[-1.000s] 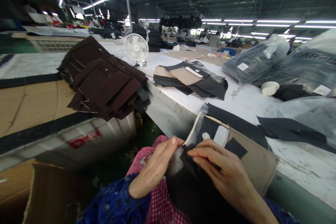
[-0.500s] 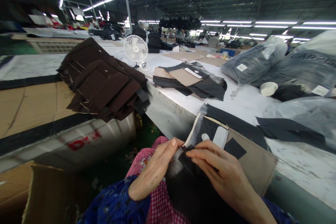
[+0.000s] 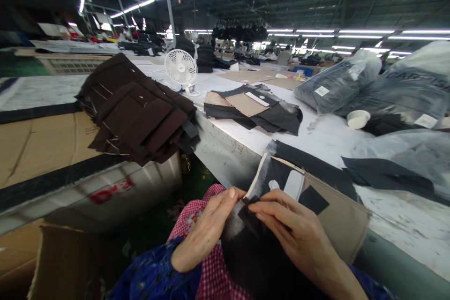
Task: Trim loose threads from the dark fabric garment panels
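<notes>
My left hand [image 3: 207,225] grips the edge of a dark fabric panel [image 3: 246,255] between thumb and fingers. With fingertips together, my right hand [image 3: 298,232] pinches a small dark fabric patch [image 3: 249,218] lying against that panel, close to my left thumb. The panel hangs from the table edge towards my lap. On its upper part, beyond my right hand, are a beige fabric piece [image 3: 339,208], a white rounded strip [image 3: 294,183], a small white round piece [image 3: 273,184] and a black square [image 3: 314,199]. My right fingers partly hide the patch.
A pile of dark brown fabric pieces [image 3: 140,112] lies at left. A small white fan [image 3: 181,68] and a stack of dark and beige panels [image 3: 253,105] stand on the white table [image 3: 316,143]. Bagged goods [image 3: 337,84] and a white bowl [image 3: 358,119] are at right.
The view has shifted very slightly. Both hands keep the same hold on the fabric, with hardly any visible movement.
</notes>
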{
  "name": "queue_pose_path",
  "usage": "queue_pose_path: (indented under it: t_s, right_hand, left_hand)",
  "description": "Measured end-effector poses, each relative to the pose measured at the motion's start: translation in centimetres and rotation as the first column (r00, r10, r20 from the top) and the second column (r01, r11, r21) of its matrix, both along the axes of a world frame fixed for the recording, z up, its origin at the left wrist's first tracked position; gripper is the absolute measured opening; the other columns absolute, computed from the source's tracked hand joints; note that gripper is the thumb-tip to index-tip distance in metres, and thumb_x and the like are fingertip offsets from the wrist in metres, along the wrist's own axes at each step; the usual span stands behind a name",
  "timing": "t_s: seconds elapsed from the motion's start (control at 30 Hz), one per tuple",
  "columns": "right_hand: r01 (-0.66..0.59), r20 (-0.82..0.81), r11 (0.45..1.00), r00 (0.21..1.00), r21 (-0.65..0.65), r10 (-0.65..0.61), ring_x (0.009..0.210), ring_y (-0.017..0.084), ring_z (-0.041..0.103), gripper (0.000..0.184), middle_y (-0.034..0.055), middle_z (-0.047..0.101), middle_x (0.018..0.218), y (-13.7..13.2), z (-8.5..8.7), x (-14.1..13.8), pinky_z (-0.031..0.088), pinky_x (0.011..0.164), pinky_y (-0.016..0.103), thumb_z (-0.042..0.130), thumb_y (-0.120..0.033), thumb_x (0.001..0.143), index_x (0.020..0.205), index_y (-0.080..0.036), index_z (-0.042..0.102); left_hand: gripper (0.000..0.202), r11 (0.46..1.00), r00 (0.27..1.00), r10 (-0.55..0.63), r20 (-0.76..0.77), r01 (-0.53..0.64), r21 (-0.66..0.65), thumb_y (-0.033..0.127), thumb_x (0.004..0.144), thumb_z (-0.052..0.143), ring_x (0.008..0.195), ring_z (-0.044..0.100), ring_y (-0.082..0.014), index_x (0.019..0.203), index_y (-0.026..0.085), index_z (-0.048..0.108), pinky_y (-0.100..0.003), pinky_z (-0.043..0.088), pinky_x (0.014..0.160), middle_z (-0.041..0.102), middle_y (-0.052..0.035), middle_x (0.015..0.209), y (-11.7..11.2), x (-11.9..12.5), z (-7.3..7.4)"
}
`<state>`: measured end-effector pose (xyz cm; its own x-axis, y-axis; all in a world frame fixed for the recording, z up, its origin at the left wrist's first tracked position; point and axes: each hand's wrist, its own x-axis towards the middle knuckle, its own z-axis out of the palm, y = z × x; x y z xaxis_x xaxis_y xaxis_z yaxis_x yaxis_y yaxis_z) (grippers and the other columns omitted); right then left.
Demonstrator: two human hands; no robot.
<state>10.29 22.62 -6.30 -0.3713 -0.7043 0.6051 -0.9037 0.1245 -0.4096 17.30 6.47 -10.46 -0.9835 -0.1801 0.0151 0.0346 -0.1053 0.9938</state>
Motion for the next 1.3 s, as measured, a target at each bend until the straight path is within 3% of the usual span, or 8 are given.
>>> queue_pose_path:
  t_s: [0.27, 0.47, 0.63, 0.83, 1.0, 1.2, 1.23, 1.3]
  right_hand:
    - [0.018, 0.058, 0.999, 0.998, 0.029, -0.020, 0.071, 0.011, 0.063, 0.018, 0.0039, 0.064, 0.082, -0.2, -0.4, -0.3, 0.053, 0.061, 0.016, 0.053, -0.011, 0.090, 0.092, -0.018, 0.070]
    - [0.065, 0.086, 0.979, 0.993, 0.192, -0.083, 0.077, 0.013, 0.063, 0.018, 0.0030, 0.065, 0.089, 1.1, -0.4, -1.3, 0.053, 0.066, 0.021, 0.056, -0.013, 0.089, 0.100, -0.022, 0.067]
    - [0.233, -0.104, 0.934, 0.972, 0.270, -0.212, 0.086, 0.018, 0.063, 0.015, 0.0051, 0.066, 0.098, 2.7, 1.0, -2.4, 0.053, 0.075, 0.030, 0.056, -0.021, 0.091, 0.102, -0.023, 0.066]
    - [0.045, -0.209, 0.946, 0.978, 0.321, 0.024, 0.121, 0.024, 0.048, 0.020, 0.0057, 0.063, 0.120, -0.3, 2.6, -2.9, 0.040, 0.103, 0.045, 0.061, -0.022, 0.089, 0.108, -0.022, 0.064]
    - [-0.057, -0.147, 0.915, 0.981, 0.399, 0.125, 0.115, 0.019, 0.052, 0.019, 0.0019, 0.070, 0.100, -1.9, 2.8, -4.1, 0.039, 0.101, 0.036, 0.070, -0.031, 0.083, 0.100, -0.022, 0.068]
    - [0.225, -0.257, 0.943, 0.953, 0.246, -0.161, 0.103, 0.017, 0.060, 0.017, 0.0057, 0.069, 0.110, 3.9, 5.4, -6.9, 0.045, 0.093, 0.032, 0.056, -0.021, 0.092, 0.106, -0.019, 0.066]
    - [0.314, -0.270, 0.915, 0.931, 0.254, -0.244, 0.097, 0.017, 0.062, 0.018, 0.0062, 0.071, 0.104, 5.8, 6.1, -7.8, 0.048, 0.088, 0.031, 0.053, -0.020, 0.094, 0.103, -0.018, 0.068]
    - [0.516, -0.337, 0.775, 0.849, 0.364, -0.407, 0.094, 0.021, 0.063, 0.022, 0.0077, 0.072, 0.099, 10.0, 7.6, -9.9, 0.048, 0.084, 0.034, 0.049, -0.019, 0.094, 0.101, -0.019, 0.070]
  left_hand:
    - [0.037, 0.982, 0.980, -0.186, -0.075, 0.189, 0.025, 0.050, 0.086, 0.057, 0.062, 0.040, -0.0101, 0.095, 0.015, 0.060, -0.023, 0.031, 0.057, 0.047, 0.0015, 0.070, 0.0, 0.2, 0.5]
    - [0.031, 0.994, 0.996, -0.092, -0.020, 0.093, 0.054, 0.046, 0.084, 0.056, 0.057, 0.039, -0.0092, 0.082, 0.015, 0.054, -0.022, 0.029, 0.054, 0.045, 0.0022, 0.065, 0.6, -0.7, -0.6]
    - [0.027, 0.999, 1.000, 0.012, -0.011, -0.012, 0.040, 0.041, 0.082, 0.055, 0.055, 0.037, -0.0091, 0.077, 0.015, 0.052, -0.022, 0.028, 0.051, 0.043, 0.0027, 0.063, 1.0, -1.3, -1.3]
    - [0.021, 0.976, 0.992, 0.087, -0.086, -0.103, -0.193, 0.034, 0.085, 0.050, 0.059, 0.038, -0.0108, 0.076, 0.016, 0.055, -0.022, 0.030, 0.053, 0.044, 0.0020, 0.064, 1.6, -0.9, -0.8]
    - [0.030, 0.946, 0.991, 0.075, -0.111, -0.106, -0.306, 0.044, 0.087, 0.051, 0.059, 0.044, -0.0127, 0.077, 0.017, 0.061, -0.022, 0.036, 0.055, 0.049, 0.0005, 0.064, 1.0, -0.2, -1.2]
    - [0.045, 0.945, 0.997, -0.004, 0.073, 0.028, -0.326, 0.066, 0.075, 0.055, 0.090, 0.061, -0.0292, 0.102, 0.032, 0.069, -0.036, 0.052, 0.076, 0.069, -0.0022, 0.089, -3.6, -1.4, -3.3]
    - [0.048, 0.940, 0.996, 0.015, 0.091, 0.017, -0.340, 0.070, 0.071, 0.056, 0.097, 0.061, -0.0322, 0.102, 0.036, 0.070, -0.039, 0.053, 0.079, 0.071, -0.0009, 0.093, -4.4, -1.7, -3.7]
    - [0.052, 0.935, 0.992, 0.014, 0.122, 0.030, -0.354, 0.075, 0.066, 0.053, 0.105, 0.060, -0.0360, 0.099, 0.039, 0.072, -0.045, 0.052, 0.085, 0.073, -0.0001, 0.098, -5.5, -2.3, -4.1]
